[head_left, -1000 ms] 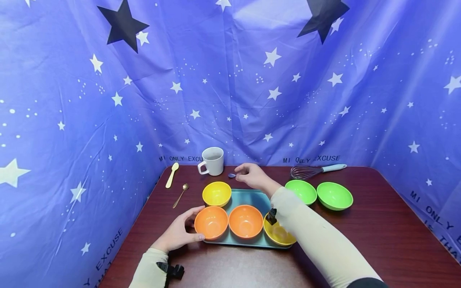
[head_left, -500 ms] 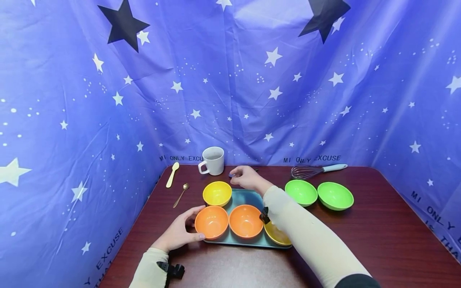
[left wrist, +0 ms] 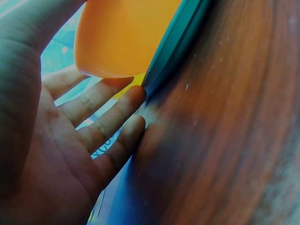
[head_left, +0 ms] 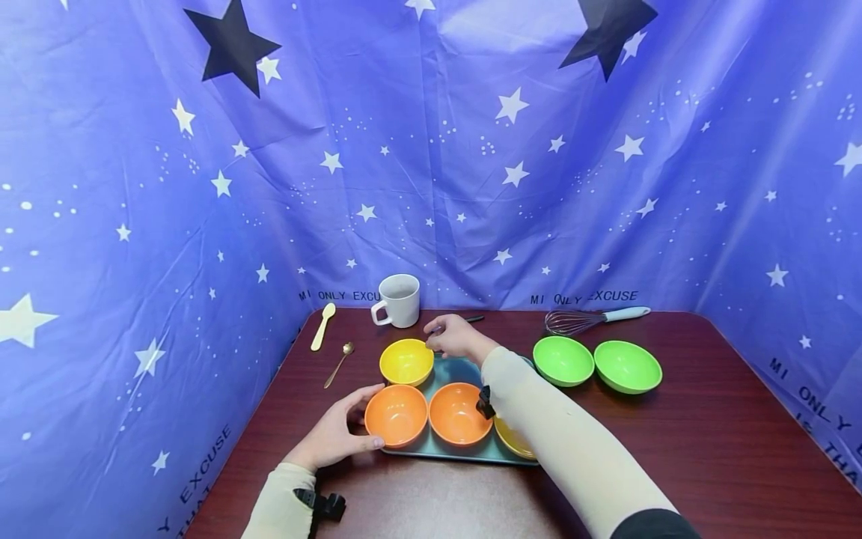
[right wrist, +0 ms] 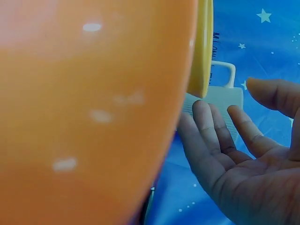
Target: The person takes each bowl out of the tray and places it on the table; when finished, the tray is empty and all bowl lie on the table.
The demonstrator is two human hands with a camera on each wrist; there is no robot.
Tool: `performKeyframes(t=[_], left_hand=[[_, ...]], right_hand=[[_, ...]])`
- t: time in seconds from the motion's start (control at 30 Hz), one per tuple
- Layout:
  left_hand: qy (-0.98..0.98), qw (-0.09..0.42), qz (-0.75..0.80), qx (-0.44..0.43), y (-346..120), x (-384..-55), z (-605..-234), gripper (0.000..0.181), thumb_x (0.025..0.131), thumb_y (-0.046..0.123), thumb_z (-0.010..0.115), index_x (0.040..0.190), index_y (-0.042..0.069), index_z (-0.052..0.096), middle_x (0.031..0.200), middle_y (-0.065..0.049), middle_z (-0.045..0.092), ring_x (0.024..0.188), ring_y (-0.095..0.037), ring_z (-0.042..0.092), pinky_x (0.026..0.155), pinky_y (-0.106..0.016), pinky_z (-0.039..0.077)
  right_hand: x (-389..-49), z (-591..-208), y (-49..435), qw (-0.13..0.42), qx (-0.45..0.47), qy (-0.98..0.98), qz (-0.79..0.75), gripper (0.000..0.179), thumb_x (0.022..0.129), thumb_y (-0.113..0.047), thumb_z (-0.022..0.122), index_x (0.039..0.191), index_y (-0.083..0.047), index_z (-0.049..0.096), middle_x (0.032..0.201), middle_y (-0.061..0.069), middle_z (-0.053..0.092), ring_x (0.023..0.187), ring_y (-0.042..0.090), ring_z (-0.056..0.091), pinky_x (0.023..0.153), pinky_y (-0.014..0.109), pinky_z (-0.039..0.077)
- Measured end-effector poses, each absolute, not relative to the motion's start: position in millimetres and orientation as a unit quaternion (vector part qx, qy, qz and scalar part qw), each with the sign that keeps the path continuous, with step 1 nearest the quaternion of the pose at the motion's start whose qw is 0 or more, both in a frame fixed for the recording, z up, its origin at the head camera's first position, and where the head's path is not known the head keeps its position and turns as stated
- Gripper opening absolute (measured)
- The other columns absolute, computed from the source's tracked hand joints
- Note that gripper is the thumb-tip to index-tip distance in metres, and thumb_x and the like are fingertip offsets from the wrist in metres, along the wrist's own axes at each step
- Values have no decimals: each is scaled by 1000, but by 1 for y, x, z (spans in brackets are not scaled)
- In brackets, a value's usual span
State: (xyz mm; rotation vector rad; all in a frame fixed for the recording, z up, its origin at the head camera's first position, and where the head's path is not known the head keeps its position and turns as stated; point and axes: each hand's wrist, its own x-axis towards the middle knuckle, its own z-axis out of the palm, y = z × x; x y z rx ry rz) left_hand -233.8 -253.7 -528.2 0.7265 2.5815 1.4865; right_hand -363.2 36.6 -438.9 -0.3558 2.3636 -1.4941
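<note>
My left hand (head_left: 333, 438) rests beside the left orange bowl (head_left: 396, 415), thumb near its front and fingers along its far side. In the left wrist view those fingers (left wrist: 112, 115) are fairly straight, close to the bowl's base and the tray edge. My right hand (head_left: 454, 337) reaches over the teal tray (head_left: 454, 370) to the back yellow bowl (head_left: 406, 362), fingertips at its right rim. The right wrist view shows its fingers loosely bent, thumb apart. A second orange bowl (head_left: 460, 414) stands in the tray. Another yellow bowl (head_left: 513, 440) is partly hidden by my right sleeve.
Behind stand a white mug (head_left: 399, 301) and a dark handle (head_left: 474, 319), partly covered by my right hand. On the left lie a pale yellow spoon (head_left: 323, 327) and a small gold spoon (head_left: 339, 364). Two green bowls (head_left: 628, 367) and a whisk (head_left: 595, 320) are at the right.
My right hand has moved left and slightly nearer, from beside the small spoon behind the tray to the back yellow bowl's rim. My left hand has stayed put.
</note>
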Motion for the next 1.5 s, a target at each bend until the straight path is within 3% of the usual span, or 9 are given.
performKeyframes(t=[0.2,0.5,0.73,0.93,1.07,1.17,1.27,1.4,1.5], left_hand=[[844,45,484,226,-254,-234,-528,91,80,34,92,157,19,47,136,6,64,110,-18,66,96,-34,53],[843,45,484,230,-254,-234,-529,90,81,33,92,157,16,47,136,4,64,110,-19,66,95,-34,53],[845,41,479,234,-254,-234,-528,89,81,34,92,157,19,47,136,4,64,110,-18,65,95,-33,53],[847,42,476,233,-254,-233,-527,89,81,33,92,157,19,47,137,4,64,111,-19,65,96,-34,52],[847,43,477,231,-254,-234,-527,89,81,33,92,156,20,48,136,5,64,111,-20,65,97,-35,52],[846,44,478,231,-254,-233,-526,88,81,33,92,156,21,48,136,5,64,112,-21,65,97,-35,52],[846,44,478,231,-253,-233,-526,89,81,33,92,157,20,48,136,6,64,111,-20,65,97,-36,52],[846,44,478,232,-253,-233,-526,89,81,34,92,157,20,48,135,6,64,111,-20,65,96,-36,52],[846,45,480,229,-253,-233,-526,89,81,34,92,157,21,48,135,6,64,111,-20,65,96,-35,52]], right_hand=[[-366,-446,36,191,-110,819,-529,38,97,0,66,134,5,63,124,23,64,106,33,66,85,51,60],[-367,-450,27,200,-98,819,-530,37,96,5,64,132,3,64,118,18,65,97,27,66,78,49,62],[-368,-453,22,206,-90,825,-519,43,92,11,60,134,2,64,120,20,63,99,30,65,70,44,63],[-370,-455,21,214,-84,817,-529,51,87,17,55,136,3,64,137,25,56,101,32,65,66,42,63],[-369,-455,21,218,-79,812,-535,50,89,18,55,136,3,64,162,21,38,93,31,69,66,40,63],[-368,-455,20,217,-76,811,-538,48,90,17,56,136,4,64,171,15,23,86,31,71,67,40,63],[-366,-453,20,208,-73,810,-544,49,88,19,56,135,4,65,167,20,32,83,30,72,66,40,63],[-365,-450,22,190,-74,808,-553,51,85,21,57,133,4,66,131,25,61,79,31,73,66,42,63],[-366,-444,23,185,-78,806,-557,50,85,20,57,132,4,66,114,22,66,77,31,73,71,48,62]])
